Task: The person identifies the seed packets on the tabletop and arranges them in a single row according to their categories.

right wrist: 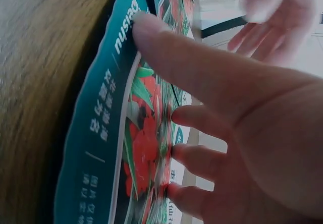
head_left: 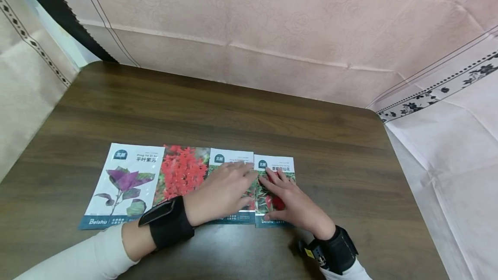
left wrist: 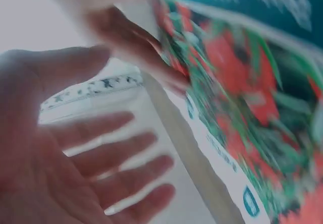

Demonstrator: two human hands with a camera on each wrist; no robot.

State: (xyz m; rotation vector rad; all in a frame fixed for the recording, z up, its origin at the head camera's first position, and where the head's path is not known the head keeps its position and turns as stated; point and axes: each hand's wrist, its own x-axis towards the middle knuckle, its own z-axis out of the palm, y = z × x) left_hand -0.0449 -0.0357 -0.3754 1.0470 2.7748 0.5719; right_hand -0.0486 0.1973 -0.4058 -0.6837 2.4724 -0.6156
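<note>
Side by side on the table lie what look like printed seed packets. The leftmost packet shows a purple-leaved plant, and a packet with a mass of red flowers adjoins it. My left hand is over the third packet, fingers extended; the left wrist view shows its palm and fingers apart from the print. Fingers spread, my right hand rests on the rightmost packet. In the right wrist view its thumb lies on the teal strip. Both hands hide parts of the flower pictures.
The brown wooden table extends behind and to the right of the packets. A pale patterned cloth hangs along its far edge, with white cloth on the right. Both wrists wear black straps.
</note>
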